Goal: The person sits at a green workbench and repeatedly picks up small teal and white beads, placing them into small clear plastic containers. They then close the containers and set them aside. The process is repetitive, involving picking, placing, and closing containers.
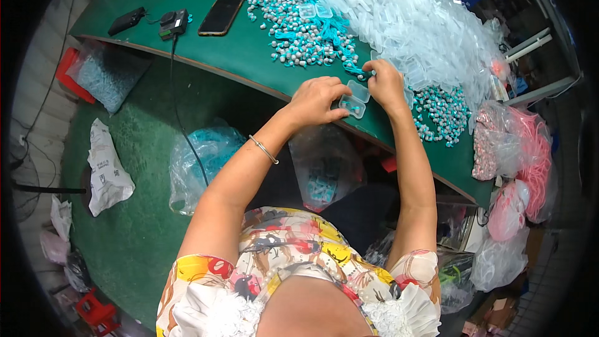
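My left hand (315, 101) grips the near edge of a small clear plastic box (353, 108) between thumb and fingers. Its hinged lid (358, 91) lies back on the far side, and a few teal-and-grey bits show inside. Just right of the lid, my right hand (387, 84) is pinched closed at a small grey-and-teal piece, partly hidden by the fingertips. Beyond both hands spreads a heap of small grey-and-teal pieces (306, 37) with teal cords (334, 25) among them. A second heap of the pieces (440, 112) lies right of my right forearm.
A large mound of clear plastic boxes (412, 19) covers the far right of the green table (212, 53). At the left lie a phone (221, 15), a small cabled device (173, 24) and a black case (126, 20). Bags with pink cords (529, 156) hang off the right end.
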`<state>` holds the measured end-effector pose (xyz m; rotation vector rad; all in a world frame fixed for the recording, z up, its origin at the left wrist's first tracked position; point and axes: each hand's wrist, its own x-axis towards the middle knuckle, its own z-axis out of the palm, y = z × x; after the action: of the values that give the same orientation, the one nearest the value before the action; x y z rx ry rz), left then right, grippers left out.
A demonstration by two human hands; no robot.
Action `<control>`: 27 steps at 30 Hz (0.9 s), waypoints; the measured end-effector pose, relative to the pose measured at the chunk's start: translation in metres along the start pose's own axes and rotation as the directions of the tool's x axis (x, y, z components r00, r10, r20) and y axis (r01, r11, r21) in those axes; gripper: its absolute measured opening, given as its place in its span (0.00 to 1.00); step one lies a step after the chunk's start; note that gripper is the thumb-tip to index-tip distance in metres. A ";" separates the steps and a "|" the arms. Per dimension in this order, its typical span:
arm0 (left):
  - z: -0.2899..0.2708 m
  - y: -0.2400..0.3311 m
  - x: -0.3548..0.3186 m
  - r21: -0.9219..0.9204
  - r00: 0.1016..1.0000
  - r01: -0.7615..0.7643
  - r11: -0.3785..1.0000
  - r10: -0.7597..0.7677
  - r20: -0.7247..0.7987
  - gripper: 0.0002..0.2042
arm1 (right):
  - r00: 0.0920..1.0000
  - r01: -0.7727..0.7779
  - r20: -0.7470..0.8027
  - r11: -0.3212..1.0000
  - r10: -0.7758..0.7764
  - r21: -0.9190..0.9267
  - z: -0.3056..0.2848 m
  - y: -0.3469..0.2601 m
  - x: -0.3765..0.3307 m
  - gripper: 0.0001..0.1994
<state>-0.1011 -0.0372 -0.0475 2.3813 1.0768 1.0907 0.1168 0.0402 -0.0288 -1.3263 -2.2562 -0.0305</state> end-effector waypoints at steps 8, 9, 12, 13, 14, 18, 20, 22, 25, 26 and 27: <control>0.002 -0.002 -0.001 0.014 1.000 -0.023 1.000 0.023 -0.020 0.19 | 0.984 -0.080 0.148 0.990 0.096 -0.112 -0.005 -0.020 0.016 0.10; 0.002 -0.003 -0.001 0.016 0.999 -0.024 1.000 0.025 -0.024 0.19 | 0.968 -0.108 0.210 0.986 0.134 -0.130 -0.005 -0.020 0.021 0.10; 0.002 -0.003 0.000 -0.015 1.000 -0.009 1.000 0.009 -0.008 0.18 | 0.932 -0.143 0.307 0.974 0.192 -0.174 -0.007 -0.021 0.028 0.10; 0.002 -0.003 0.000 -0.012 1.000 -0.010 1.000 0.009 -0.012 0.18 | 0.943 -0.126 0.286 0.976 0.173 -0.175 -0.006 -0.020 0.026 0.10; 0.002 -0.004 -0.001 -0.008 1.000 -0.010 1.000 0.010 -0.016 0.18 | 0.952 -0.108 0.265 0.978 0.153 -0.177 -0.007 -0.020 0.025 0.10; 0.001 -0.002 -0.001 -0.008 1.000 -0.007 1.000 0.007 -0.012 0.18 | 0.979 -0.059 0.191 0.997 0.066 -0.042 -0.010 -0.022 0.022 0.07; 0.001 -0.002 -0.001 -0.006 1.000 -0.013 1.000 0.013 -0.023 0.18 | 0.994 -0.107 0.029 0.979 0.104 0.172 -0.007 -0.011 0.020 0.05; 0.002 -0.001 -0.002 -0.005 1.000 -0.013 1.000 0.013 -0.023 0.18 | 1.000 -0.023 0.019 0.984 0.020 0.174 0.002 -0.001 0.014 0.09; 0.003 -0.002 -0.002 0.002 0.999 -0.015 1.000 0.015 -0.029 0.18 | 0.996 0.002 0.092 0.990 -0.015 0.138 0.008 0.009 0.017 0.12; 0.003 -0.005 0.000 0.007 0.999 -0.030 1.000 0.030 -0.035 0.18 | 0.994 -0.016 0.105 0.987 -0.001 0.161 0.008 0.011 0.018 0.12; 0.003 -0.005 0.000 0.011 0.998 -0.043 0.999 0.043 -0.037 0.18 | 0.993 -0.039 0.120 0.982 0.017 0.186 0.006 0.008 0.018 0.11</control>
<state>-0.1017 -0.0335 -0.0521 2.4117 1.0504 1.1509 0.1135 0.0609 -0.0280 -1.2888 -2.2730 0.2715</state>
